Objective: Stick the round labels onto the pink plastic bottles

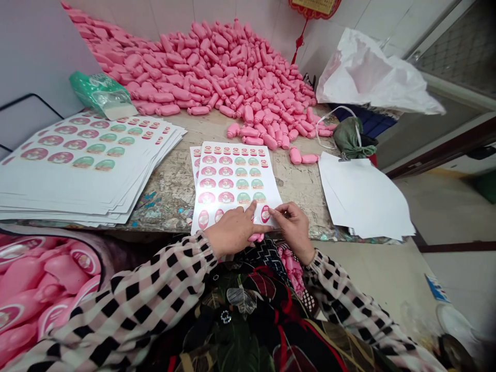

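A sticker sheet (pixel 232 181) with rows of red and green oval labels lies at the table's near edge. My left hand (pixel 231 230) rests on its bottom edge, index finger stretched out on the sheet, while its lower fingers curl round a small pink bottle (pixel 256 237). My right hand (pixel 294 223) pinches at a red oval sticker (pixel 265 213) on the sheet's bottom right corner. Both sleeves are checked pink and black.
A big heap of pink bottles (pixel 228 72) covers the back of the table. A stack of sticker sheets (pixel 85 160) lies left, blank backing sheets (pixel 364 196) right. A green bag (pixel 101 94), a white plastic bag (pixel 372 72) and labelled pink bottles (pixel 42 289) at lower left.
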### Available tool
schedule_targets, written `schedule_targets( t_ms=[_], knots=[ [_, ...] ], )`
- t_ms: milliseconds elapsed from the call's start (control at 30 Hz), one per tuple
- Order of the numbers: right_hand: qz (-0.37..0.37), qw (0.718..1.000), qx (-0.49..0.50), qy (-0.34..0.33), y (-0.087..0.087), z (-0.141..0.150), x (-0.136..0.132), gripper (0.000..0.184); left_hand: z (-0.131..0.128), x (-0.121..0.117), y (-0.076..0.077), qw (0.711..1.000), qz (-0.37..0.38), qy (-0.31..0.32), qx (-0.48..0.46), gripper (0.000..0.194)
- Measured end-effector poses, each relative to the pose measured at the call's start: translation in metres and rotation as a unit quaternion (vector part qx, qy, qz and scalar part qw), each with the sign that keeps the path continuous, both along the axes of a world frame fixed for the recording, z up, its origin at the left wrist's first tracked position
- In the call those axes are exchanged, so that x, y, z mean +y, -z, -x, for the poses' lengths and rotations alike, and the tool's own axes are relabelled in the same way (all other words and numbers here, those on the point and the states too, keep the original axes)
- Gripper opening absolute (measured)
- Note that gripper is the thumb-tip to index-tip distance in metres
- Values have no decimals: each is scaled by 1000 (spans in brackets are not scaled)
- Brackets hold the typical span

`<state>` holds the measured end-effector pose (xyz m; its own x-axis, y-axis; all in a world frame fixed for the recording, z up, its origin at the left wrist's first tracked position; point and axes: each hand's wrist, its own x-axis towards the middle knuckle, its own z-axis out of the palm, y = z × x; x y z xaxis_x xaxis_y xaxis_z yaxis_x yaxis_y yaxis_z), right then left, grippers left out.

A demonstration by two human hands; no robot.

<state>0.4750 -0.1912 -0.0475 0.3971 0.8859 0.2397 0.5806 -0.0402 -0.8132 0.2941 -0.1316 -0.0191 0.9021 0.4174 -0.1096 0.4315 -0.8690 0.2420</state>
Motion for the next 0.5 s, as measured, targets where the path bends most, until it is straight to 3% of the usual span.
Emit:
schedule_targets(
  t_ms=[200,333,400,433,500],
  knots=[
    [-9,984,164,70,-8,-9,1,31,2,0,7,997,35,-23,-62,55],
    [-18,982,179,53,-20,-17,2,29,5,4,2,975,147,-61,-155,49],
    [-34,977,204,43,-29,-14,1,26,4,4,-3,928,248,-123,-249,42],
    [-39,974,219,34,-34,-10,0,25,3,3,-6,884,320,-163,-298,41],
    [-36,970,242,5,-44,2,-2,22,-2,1,-10,751,491,-231,-376,44]
  ],
)
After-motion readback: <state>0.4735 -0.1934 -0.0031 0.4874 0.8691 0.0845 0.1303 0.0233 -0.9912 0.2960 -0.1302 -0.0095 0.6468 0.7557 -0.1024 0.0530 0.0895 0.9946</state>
